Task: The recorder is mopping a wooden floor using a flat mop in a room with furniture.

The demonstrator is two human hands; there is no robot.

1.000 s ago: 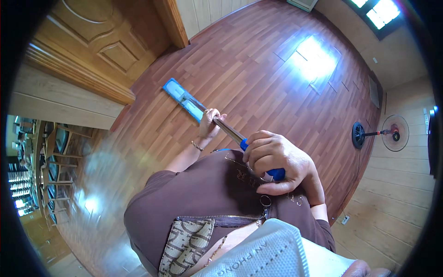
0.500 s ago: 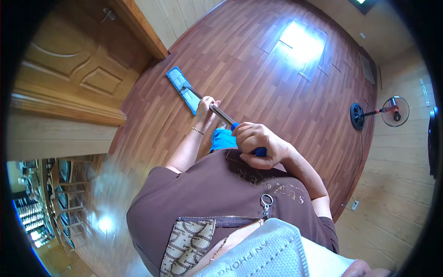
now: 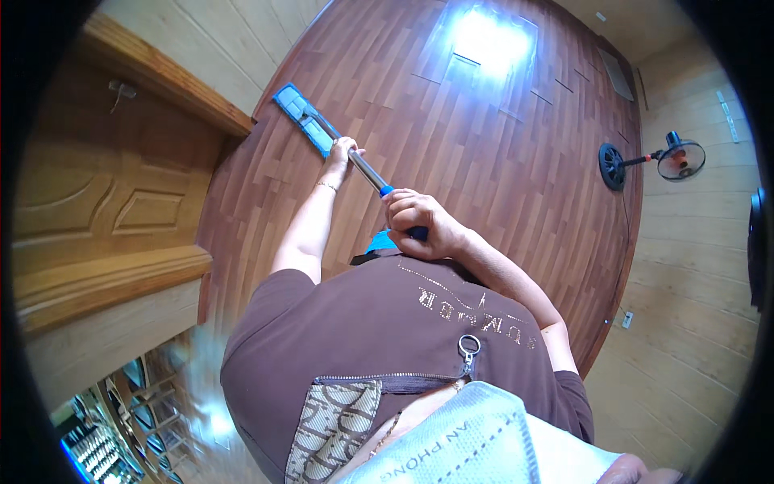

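A flat mop with a steel pole (image 3: 369, 172) slants across my front, its blue grip end near my chest. My left hand (image 3: 343, 153) is closed round the lower part of the pole, arm stretched forward. Round the blue grip at the top, my right hand (image 3: 423, 222) is wrapped, close to my shirt. The mop's flat blue head (image 3: 302, 117) lies on the wood-plank floor ahead and to the left, beyond my left hand, not far from the wall's foot.
On the left are a wooden door (image 3: 105, 185) in its frame and a wall corner. A standing fan (image 3: 613, 166) is by the right wall, its cord running along the wall's foot. Bright light reflects off the floor (image 3: 419, 121) ahead. Chairs (image 3: 153, 403) stand behind on the left.
The mop head has moved forward and a little left across the floor. Both hands moved forward with the pole, and my left arm is straighter. The whole view has shifted somewhat.
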